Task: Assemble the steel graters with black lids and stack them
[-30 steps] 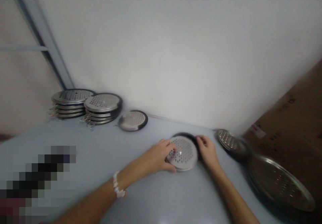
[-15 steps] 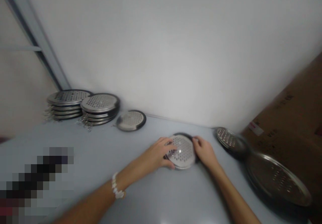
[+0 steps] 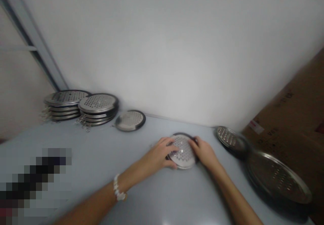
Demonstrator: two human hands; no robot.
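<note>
A round metal grater (image 3: pixel 186 152) with a dark rim lies on the grey table in front of me. My left hand (image 3: pixel 165 152) grips its left side, fingers over the perforated face and thumb at the near edge. On the opposite side, my right hand (image 3: pixel 204 150) is closed on the dark rim, with a finger reaching onto the face. The undersides of both grips are hidden. Another round grater (image 3: pixel 131 120) lies flat by the wall, left of my hands.
Two stacks of graters, the left stack (image 3: pixel 67 98) and the nearer stack (image 3: pixel 98 103), stand at the back left. More graters (image 3: pixel 229 139) and a larger-looking stack (image 3: pixel 280 177) are at the right, beside a brown cardboard box (image 3: pixel 286 117). A white wall (image 3: pixel 172 49) closes off the back.
My right hand's fingers have shifted from the rim slightly inward over the grater's face. The left hand keeps its grip, and the view has moved a little.
</note>
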